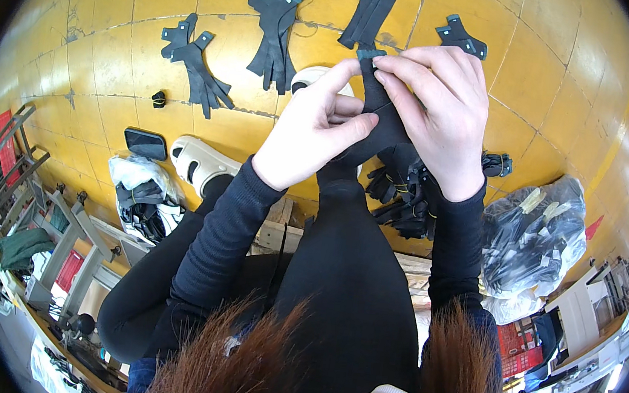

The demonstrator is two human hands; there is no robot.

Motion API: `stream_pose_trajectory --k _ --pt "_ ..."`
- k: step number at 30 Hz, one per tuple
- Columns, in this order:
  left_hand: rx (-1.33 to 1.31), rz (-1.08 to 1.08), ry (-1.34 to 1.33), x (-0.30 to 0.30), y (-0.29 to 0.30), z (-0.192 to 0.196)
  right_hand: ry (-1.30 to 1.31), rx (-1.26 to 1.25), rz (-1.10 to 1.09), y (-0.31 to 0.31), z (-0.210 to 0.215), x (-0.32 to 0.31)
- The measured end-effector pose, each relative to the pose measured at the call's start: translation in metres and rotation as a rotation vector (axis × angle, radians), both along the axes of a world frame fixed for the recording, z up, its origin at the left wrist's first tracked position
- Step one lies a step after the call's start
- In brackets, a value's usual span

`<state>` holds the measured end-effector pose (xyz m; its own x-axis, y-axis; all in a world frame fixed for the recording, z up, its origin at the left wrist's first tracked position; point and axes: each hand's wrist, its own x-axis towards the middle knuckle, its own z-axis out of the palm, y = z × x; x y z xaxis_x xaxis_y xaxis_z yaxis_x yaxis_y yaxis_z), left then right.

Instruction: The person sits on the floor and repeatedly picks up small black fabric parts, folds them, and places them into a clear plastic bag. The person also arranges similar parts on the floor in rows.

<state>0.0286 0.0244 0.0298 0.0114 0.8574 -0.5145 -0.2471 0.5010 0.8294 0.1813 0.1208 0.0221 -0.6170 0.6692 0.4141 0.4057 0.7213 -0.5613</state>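
Note:
In front of my raised knee, both hands hold a black fabric strip [383, 126] with a dark green band at its upper end. My left hand [301, 135] grips the strip's left side, its thumb lying across the cloth and the index finger reaching up beside the end. At the top, my right hand [444, 107] pinches the corner between thumb and fingertips, near a small pale tag. The strip's lower part blends into the black trouser leg [352, 276], so where it ends is hard to tell.
Fanned black fabric strips [275, 37] and a crossed bunch [196, 68] lie on the yellow floor. Bundled black pieces [405, 198] sit beyond my right forearm. Plastic bags stand at right [534, 240] and left [149, 188], near a phone [145, 144] and a beige clog [200, 163].

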Motion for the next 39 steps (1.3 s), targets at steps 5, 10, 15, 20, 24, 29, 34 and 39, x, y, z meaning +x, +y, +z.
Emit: stream_pose_trajectory --k 5,10,15,20,24,29,34,39 --pt "0.071 -0.246 0.344 -0.011 0.004 0.008 -0.087 0.058 0.073 0.007 0.002 -0.003" --pt "0.073 -0.402 0.550 -0.013 0.012 0.020 -0.081 0.066 0.099 0.007 0.004 -0.008" --pt "0.109 -0.389 0.576 -0.014 0.012 0.016 -0.081 0.091 0.089 0.007 -0.004 -0.012" --pt "0.112 -0.368 0.538 -0.013 0.015 0.014 -0.104 0.130 0.035 0.011 -0.011 -0.013" --pt "0.138 -0.269 0.389 -0.013 0.010 0.002 -0.009 -0.100 -0.041 0.012 -0.012 -0.009" --pt "-0.022 -0.140 0.168 -0.022 0.007 -0.012 0.349 -0.602 -0.423 0.011 -0.018 0.015" --pt "-0.162 0.117 -0.058 -0.031 0.011 -0.036 0.444 -0.879 -0.549 -0.016 -0.026 0.048" --pt "-0.228 0.151 -0.083 -0.020 0.025 -0.056 0.269 -1.124 -0.610 -0.081 -0.050 0.075"
